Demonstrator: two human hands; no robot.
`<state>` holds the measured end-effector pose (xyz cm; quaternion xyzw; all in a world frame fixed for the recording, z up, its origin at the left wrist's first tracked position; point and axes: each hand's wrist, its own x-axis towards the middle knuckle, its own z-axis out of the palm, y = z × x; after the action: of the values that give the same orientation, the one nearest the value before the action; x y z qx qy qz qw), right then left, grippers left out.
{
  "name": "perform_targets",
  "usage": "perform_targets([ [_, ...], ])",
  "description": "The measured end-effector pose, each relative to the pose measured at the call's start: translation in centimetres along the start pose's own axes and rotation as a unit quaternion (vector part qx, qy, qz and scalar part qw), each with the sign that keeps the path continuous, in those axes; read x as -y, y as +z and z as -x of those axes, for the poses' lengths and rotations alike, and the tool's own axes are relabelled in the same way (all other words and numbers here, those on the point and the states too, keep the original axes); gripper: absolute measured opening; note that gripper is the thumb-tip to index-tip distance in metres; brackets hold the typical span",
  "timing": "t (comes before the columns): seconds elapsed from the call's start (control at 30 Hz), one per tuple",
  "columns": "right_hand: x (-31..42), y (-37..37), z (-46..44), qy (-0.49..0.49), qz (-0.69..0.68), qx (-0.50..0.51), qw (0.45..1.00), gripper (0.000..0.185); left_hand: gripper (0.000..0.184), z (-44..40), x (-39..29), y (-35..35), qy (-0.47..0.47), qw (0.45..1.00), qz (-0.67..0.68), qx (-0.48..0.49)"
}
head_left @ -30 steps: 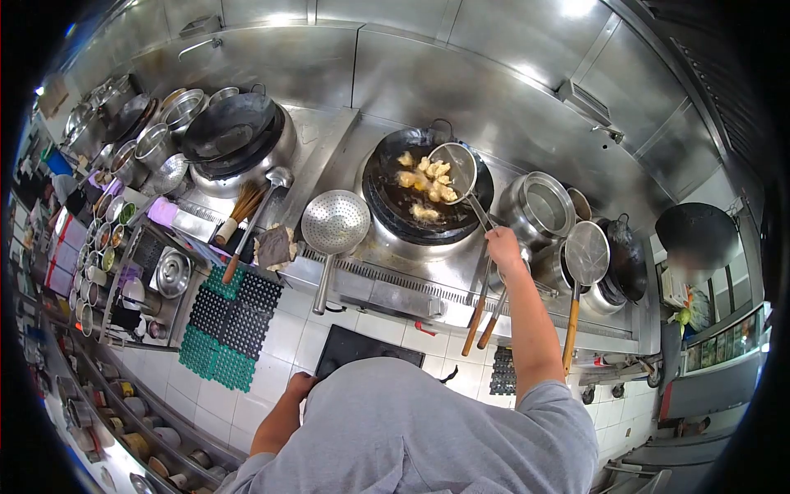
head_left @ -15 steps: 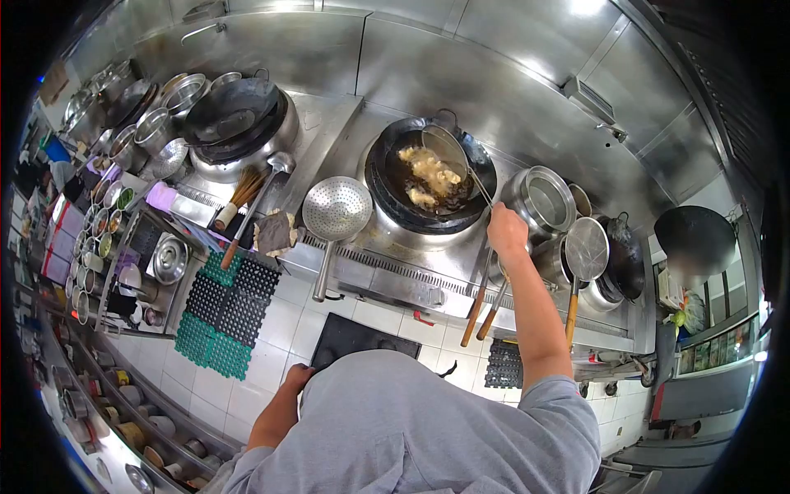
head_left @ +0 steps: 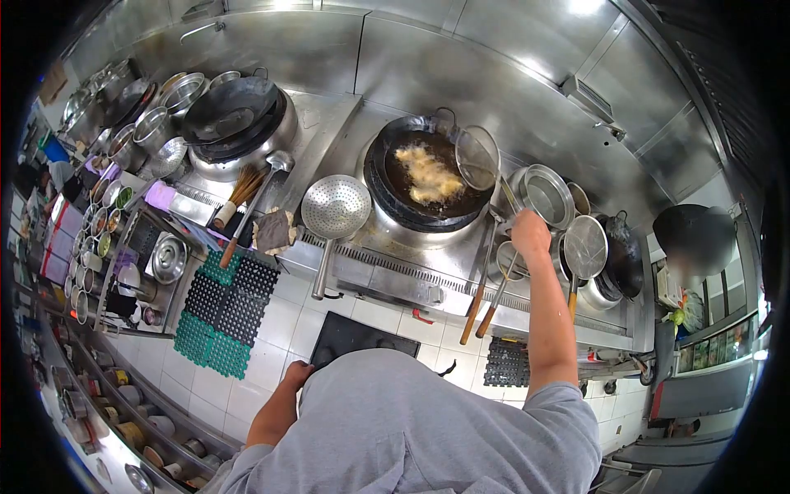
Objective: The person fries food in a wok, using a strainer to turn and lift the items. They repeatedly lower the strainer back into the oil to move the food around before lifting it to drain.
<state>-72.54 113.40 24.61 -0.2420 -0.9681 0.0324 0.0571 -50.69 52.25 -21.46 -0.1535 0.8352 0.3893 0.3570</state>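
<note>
My right hand (head_left: 531, 234) is closed on the handle of a wire-mesh skimmer (head_left: 477, 158). The skimmer's round head is held over the right rim of a black wok (head_left: 382, 160) on the burner. Golden fried pieces (head_left: 428, 173) float in the dark oil, toward the wok's middle and left. Beside my waist is my left hand (head_left: 298, 375), close to the grey shirt; its fingertips are hidden, so I cannot tell its grip. A perforated metal ladle (head_left: 336, 206) lies left of the wok, its handle toward me.
Metal pots (head_left: 548, 198) and a second mesh strainer (head_left: 585, 247) stand on the right. Wooden-handled tools (head_left: 475, 311) jut over the counter's front edge. At the left are another wok (head_left: 230, 111), a bamboo brush (head_left: 241, 196), a long ladle (head_left: 251, 216) and a folded cloth (head_left: 273, 230).
My right hand has moved right and slightly down, shifting the skimmer head from above the fried pieces to the wok's right rim. The pieces now lie uncovered. My left hand stays put.
</note>
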Motion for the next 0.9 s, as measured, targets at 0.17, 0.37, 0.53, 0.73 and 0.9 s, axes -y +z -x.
perform_targets([
  [0.17,-8.0,7.3,-4.3,-0.077,-0.077,-0.007,0.994,0.027,0.049,1.6,-1.3,-0.7,-0.002,1.0,-0.012,-0.008],
  [0.37,-2.9,5.7,-0.2,0.14,-0.521,0.298,0.788,0.016,0.049,2.4,-1.9,-0.8,-0.007,1.0,-0.014,-0.016],
  [0.53,0.4,8.4,0.7,0.148,-0.561,0.322,0.748,0.014,0.047,1.9,-1.9,-0.9,-0.007,1.0,0.006,-0.018],
  [0.73,3.5,12.2,-1.0,0.178,-0.61,0.342,0.692,0.009,0.045,2.9,-3.9,-1.7,-0.034,0.999,-0.012,-0.009],
  [0.9,4.3,14.2,-2.8,0.19,-0.654,0.348,0.644,0.013,0.045,2.4,-3.4,-1.4,-0.046,0.999,-0.021,0.002],
])
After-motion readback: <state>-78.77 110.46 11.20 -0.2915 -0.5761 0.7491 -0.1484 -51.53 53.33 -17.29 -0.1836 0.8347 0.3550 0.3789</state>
